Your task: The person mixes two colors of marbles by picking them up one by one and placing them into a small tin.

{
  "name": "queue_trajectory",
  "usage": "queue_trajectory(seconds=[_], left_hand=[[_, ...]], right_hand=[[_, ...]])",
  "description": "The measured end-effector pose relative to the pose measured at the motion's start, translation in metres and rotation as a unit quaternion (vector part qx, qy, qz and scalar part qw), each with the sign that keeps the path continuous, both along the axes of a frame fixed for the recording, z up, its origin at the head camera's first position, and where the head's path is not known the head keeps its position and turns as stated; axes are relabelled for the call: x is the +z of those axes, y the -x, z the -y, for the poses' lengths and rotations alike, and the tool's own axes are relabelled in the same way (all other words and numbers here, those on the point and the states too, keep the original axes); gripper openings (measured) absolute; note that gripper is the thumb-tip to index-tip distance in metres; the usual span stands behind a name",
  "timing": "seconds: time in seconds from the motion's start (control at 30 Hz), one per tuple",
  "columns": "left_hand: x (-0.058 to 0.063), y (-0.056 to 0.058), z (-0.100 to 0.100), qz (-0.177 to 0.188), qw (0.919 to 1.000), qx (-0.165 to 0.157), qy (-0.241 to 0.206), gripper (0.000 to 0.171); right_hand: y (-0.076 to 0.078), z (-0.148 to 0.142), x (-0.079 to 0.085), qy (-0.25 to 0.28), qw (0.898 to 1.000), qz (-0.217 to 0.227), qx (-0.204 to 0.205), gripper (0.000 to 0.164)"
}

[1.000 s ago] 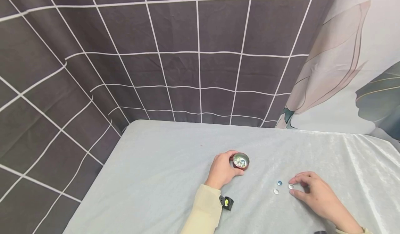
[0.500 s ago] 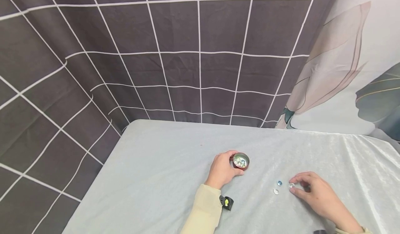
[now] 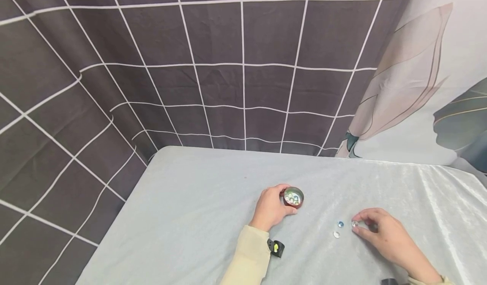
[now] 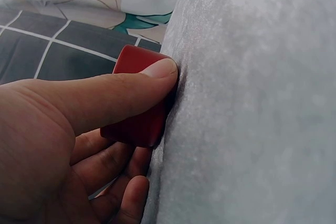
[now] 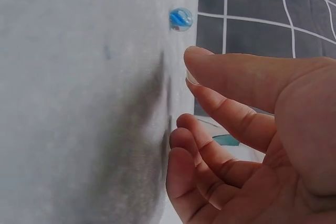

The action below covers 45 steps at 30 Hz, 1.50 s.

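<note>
My left hand (image 3: 269, 209) holds a small round red tin (image 4: 137, 59) by its side, thumb on one side and fingers on the other. Several glass marbles (image 3: 292, 198) lie inside the tin. Over on the right, my right hand (image 3: 387, 233) pinches a clear marble (image 3: 355, 224) between thumb and index finger; in the right wrist view the thumb hides most of it. That hand's other fingers are loosely curled close to the cloth. Just left of it, a clear marble with blue swirls (image 5: 181, 19) and another clear marble (image 3: 336, 234) rest on the cloth.
A pale grey velvety cloth (image 3: 182, 217) covers the table, with creases at the right. Behind it hang a dark curtain with a white grid (image 3: 220, 82) and a leaf-patterned cloth (image 3: 411, 107). A black wrist strap (image 3: 276, 248) is on the left wrist.
The right thumb and index finger have come together on the clear marble, which has shifted up slightly. The left hand and tin stay in place.
</note>
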<state>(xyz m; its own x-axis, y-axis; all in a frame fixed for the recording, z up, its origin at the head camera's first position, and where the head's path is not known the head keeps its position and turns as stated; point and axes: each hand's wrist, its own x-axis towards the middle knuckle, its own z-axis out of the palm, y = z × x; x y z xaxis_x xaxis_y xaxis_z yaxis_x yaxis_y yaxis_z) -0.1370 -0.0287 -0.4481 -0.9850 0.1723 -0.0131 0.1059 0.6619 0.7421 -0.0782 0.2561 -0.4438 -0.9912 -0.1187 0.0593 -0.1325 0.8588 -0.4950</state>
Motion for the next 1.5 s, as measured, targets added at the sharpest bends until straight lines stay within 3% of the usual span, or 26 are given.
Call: queue_trajectory(seconds=[0.6, 1.03, 1.5], left_hand=[[0.001, -0.001, 0.001, -0.010, 0.9999, -0.003, -0.004, 0.057], [0.000, -0.001, 0.000, -0.005, 1.0000, -0.001, -0.003, 0.058], [0.000, 0.000, 0.000, -0.004, 1.0000, -0.001, -0.001, 0.058]], right_hand=[[0.003, 0.007, 0.012, 0.005, 1.000, -0.019, -0.004, 0.016], [0.011, 0.022, 0.012, 0.039, 0.992, -0.122, 0.024, 0.022], [0.022, 0.042, 0.019, 0.048, 0.992, -0.116, 0.034, 0.019]])
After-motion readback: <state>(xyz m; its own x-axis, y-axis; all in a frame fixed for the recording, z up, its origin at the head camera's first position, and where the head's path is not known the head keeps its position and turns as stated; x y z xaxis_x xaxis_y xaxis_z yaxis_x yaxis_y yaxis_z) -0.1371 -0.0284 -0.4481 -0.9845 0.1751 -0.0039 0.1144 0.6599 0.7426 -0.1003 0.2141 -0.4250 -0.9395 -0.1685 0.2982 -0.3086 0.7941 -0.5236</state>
